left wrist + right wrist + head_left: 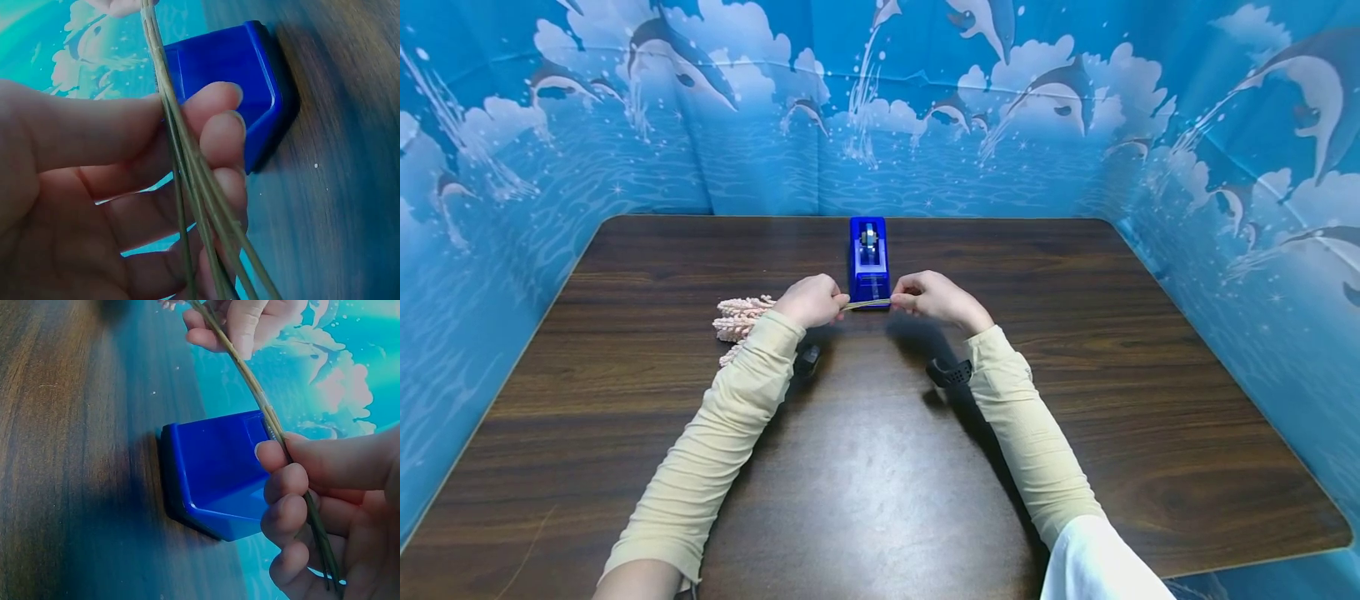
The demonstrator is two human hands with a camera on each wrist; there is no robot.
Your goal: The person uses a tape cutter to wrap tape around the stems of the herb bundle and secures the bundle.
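A bundle of thin green-brown stems (867, 304) stretches between both hands, and pale pink flower heads (739, 320) stick out to the left. My left hand (811, 302) pinches the stems between thumb and fingertips on the flower side; in the left wrist view they fan apart below the grip. Thumb and fingers of my right hand (936, 298) pinch the bundle close to its loose ends, which cross the curled fingers in the right wrist view. A shiny pale patch shows on the stems (255, 387) between the hands. Directly behind them stands a blue tape dispenser (857, 279).
The tape dispenser holds a roll of clear tape (868, 237) near the table's far edge. Dark wood-grain table (1150, 400) lies under both arms. A thin pale strand (529, 550) lies at the front left. Blue dolphin-print curtains (760, 158) surround the table's back and sides.
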